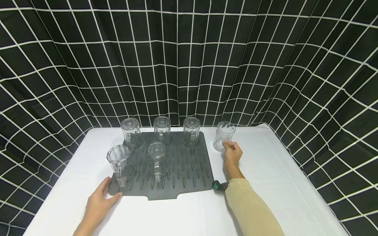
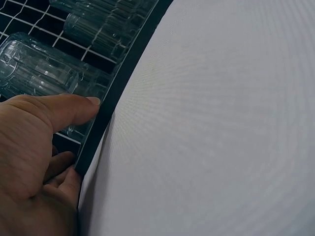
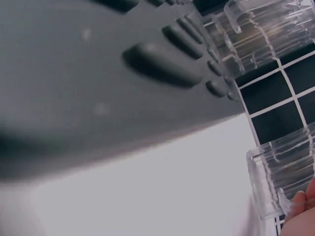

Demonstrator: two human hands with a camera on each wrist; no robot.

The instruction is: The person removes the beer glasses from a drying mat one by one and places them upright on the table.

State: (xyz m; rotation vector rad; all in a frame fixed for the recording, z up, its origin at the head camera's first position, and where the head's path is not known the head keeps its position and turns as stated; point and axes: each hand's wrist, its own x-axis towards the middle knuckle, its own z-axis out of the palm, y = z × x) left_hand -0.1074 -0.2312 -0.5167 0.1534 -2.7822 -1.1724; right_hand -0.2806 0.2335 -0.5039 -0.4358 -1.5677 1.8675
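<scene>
My right hand [image 1: 232, 152] pinches the handle of a clear glass mug [image 1: 225, 131] standing to the right of the dark grey drying mat [image 1: 184, 188]. In the right wrist view, fingertips are at the handle of this mug [image 3: 283, 160], and most of the hand is cut off by the frame. At the mat's near left corner lies my left hand [image 1: 98, 201], its thumb and fingers spread around the corner. The left wrist view shows the thumb [image 2: 74, 109] along the mat's front edge, with other fingers lower by the side. Closest to this hand is a front-left glass mug [image 1: 119, 160].
Several more clear mugs stand on the ridged mat: a front-middle mug [image 1: 157, 159] and a back row with a left mug [image 1: 132, 132], a middle mug [image 1: 162, 129] and a right mug [image 1: 191, 131]. White cloth [image 1: 283, 170] covers the table. A black gridded curtain [image 1: 177, 75] surrounds it.
</scene>
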